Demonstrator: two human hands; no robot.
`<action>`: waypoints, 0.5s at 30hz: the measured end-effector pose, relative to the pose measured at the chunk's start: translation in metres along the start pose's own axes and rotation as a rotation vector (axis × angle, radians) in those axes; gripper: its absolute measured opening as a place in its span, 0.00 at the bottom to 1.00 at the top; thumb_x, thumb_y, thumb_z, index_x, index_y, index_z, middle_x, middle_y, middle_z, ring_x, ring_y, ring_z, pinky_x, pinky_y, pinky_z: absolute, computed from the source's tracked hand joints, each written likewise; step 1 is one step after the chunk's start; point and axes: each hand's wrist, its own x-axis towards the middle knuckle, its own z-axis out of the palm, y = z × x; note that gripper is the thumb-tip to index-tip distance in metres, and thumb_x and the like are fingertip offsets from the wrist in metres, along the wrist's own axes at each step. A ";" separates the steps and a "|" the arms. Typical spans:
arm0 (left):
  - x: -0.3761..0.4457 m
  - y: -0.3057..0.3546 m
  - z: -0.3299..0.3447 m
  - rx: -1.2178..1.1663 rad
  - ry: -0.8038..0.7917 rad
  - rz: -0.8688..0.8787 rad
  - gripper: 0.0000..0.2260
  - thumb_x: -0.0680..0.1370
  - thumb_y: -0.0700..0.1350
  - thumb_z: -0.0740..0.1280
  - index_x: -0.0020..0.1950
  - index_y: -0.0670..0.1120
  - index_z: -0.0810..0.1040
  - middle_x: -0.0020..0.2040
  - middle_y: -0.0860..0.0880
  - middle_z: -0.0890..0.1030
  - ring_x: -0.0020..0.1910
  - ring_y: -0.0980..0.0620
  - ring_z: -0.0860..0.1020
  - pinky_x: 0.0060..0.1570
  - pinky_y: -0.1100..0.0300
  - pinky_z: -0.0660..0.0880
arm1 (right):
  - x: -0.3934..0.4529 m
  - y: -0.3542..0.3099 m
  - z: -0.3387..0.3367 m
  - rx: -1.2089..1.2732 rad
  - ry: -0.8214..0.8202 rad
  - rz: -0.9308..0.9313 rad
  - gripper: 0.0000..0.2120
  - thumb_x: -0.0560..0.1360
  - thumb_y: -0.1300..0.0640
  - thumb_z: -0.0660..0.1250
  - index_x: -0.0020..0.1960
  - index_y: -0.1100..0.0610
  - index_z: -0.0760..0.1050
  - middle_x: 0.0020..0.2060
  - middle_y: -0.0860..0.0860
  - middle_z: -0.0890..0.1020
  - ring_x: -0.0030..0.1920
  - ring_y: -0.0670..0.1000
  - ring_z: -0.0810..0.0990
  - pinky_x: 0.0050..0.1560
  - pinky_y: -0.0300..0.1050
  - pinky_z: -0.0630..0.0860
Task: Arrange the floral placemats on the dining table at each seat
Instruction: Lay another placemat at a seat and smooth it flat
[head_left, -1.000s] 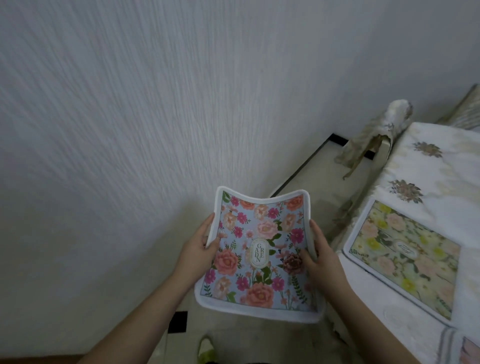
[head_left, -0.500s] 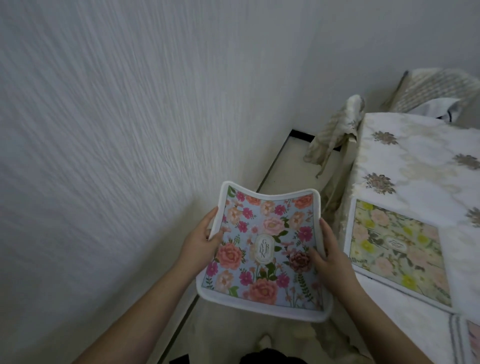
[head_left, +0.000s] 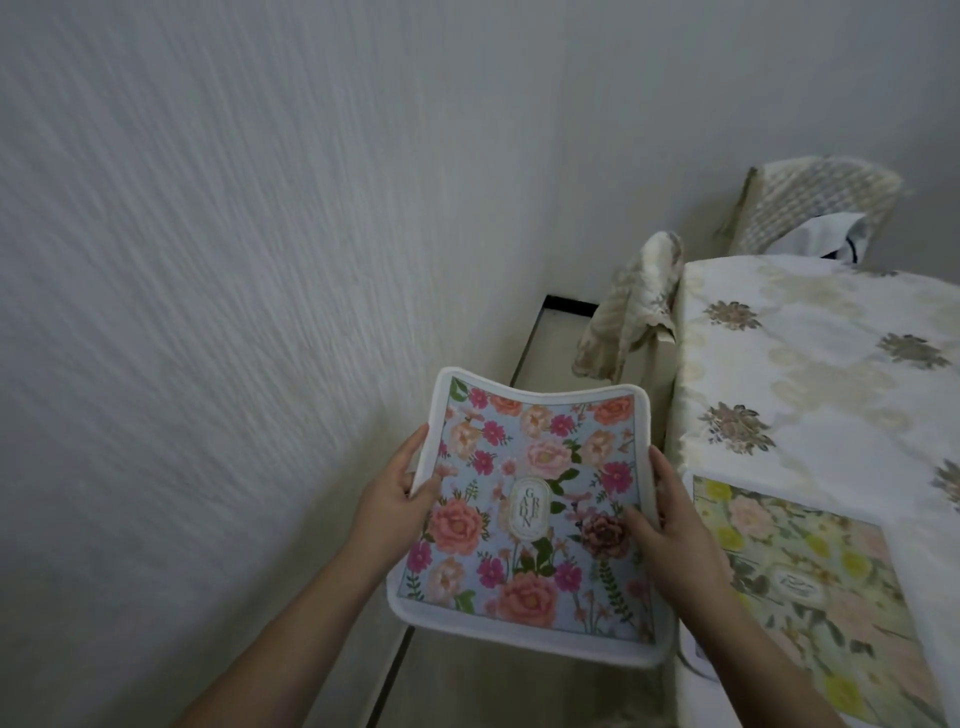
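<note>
Item: blue floral placemat (head_left: 530, 514), white border, oval label at centre. Held in the air off the table's near-left corner, bowed so its side edges curl upward.

Left hand (head_left: 395, 493): closed on the mat's left edge, thumb on the printed face, fingers underneath. Right hand (head_left: 670, 535): closed on the right edge, thumb pressed by a dark rose, fingers behind the border.

Right of the right-hand fingers: dining table (head_left: 810, 374) under a cream flowered cloth; its corner edge sits just beside the mat. Yellow-green floral placemat (head_left: 810, 587) lies flat on the near part; the cloth beyond it is bare.

Left of the left-hand fingers: textured white wall (head_left: 234, 286), near.

Beyond the fingertips: open floor strip (head_left: 550, 343), then covered chair (head_left: 634, 306) against the table's side. Second covered chair (head_left: 815, 208) stands at the far end.
</note>
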 end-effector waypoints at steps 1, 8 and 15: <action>0.008 0.004 0.001 -0.004 -0.002 0.000 0.26 0.81 0.49 0.68 0.75 0.65 0.64 0.52 0.51 0.86 0.44 0.53 0.86 0.42 0.56 0.84 | 0.008 -0.001 -0.002 0.004 0.002 0.002 0.33 0.80 0.56 0.63 0.79 0.43 0.51 0.71 0.47 0.71 0.63 0.51 0.76 0.45 0.35 0.75; 0.064 0.017 0.008 -0.055 -0.052 0.014 0.26 0.80 0.48 0.69 0.76 0.63 0.65 0.53 0.50 0.86 0.47 0.49 0.86 0.48 0.44 0.83 | 0.052 -0.010 -0.007 0.051 0.023 0.013 0.33 0.80 0.57 0.63 0.79 0.43 0.51 0.69 0.46 0.72 0.61 0.48 0.77 0.54 0.47 0.79; 0.138 0.023 0.017 -0.041 -0.127 0.035 0.26 0.80 0.49 0.69 0.76 0.63 0.65 0.51 0.49 0.86 0.45 0.49 0.86 0.47 0.44 0.83 | 0.102 -0.016 0.001 0.065 0.110 0.055 0.33 0.80 0.59 0.63 0.79 0.43 0.53 0.66 0.45 0.72 0.59 0.48 0.77 0.42 0.32 0.75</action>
